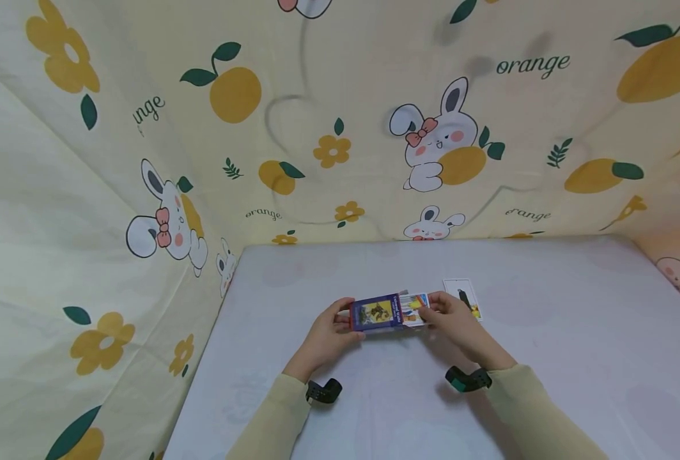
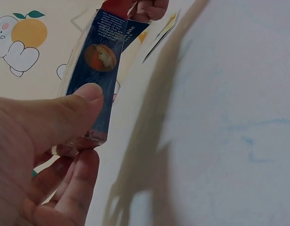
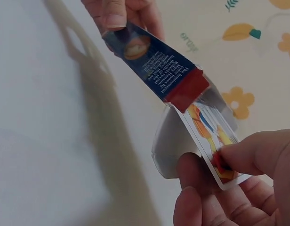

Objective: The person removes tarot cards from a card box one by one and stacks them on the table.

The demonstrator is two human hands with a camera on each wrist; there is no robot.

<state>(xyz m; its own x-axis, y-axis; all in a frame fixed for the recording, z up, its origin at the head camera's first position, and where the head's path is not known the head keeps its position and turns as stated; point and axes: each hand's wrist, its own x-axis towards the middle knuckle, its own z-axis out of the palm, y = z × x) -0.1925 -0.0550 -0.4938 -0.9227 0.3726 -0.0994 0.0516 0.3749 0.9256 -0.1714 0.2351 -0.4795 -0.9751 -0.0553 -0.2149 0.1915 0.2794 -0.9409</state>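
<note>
My left hand [image 1: 330, 333] grips a blue card box [image 1: 374, 312] by its closed end, thumb along the narrow side, above the table. The box has a yellow picture on its front and, in the left wrist view, a round face picture and small print on its side [image 2: 102, 70]. At the box's opened right end, my right hand [image 1: 457, 324] pinches picture cards [image 3: 212, 134] between thumb and fingers. They stick partly out of the box, the rest hidden inside. Around them, a red flap [image 3: 188, 89] and a pale grey flap [image 3: 173, 141] stand out.
One white-bordered picture card [image 1: 462, 292] lies on the pale table [image 1: 547, 358] just behind my right hand. Cloth [image 1: 340, 76] printed with oranges and rabbits hangs along the back and left sides. Each wrist wears a dark band with a camera [image 1: 324, 391].
</note>
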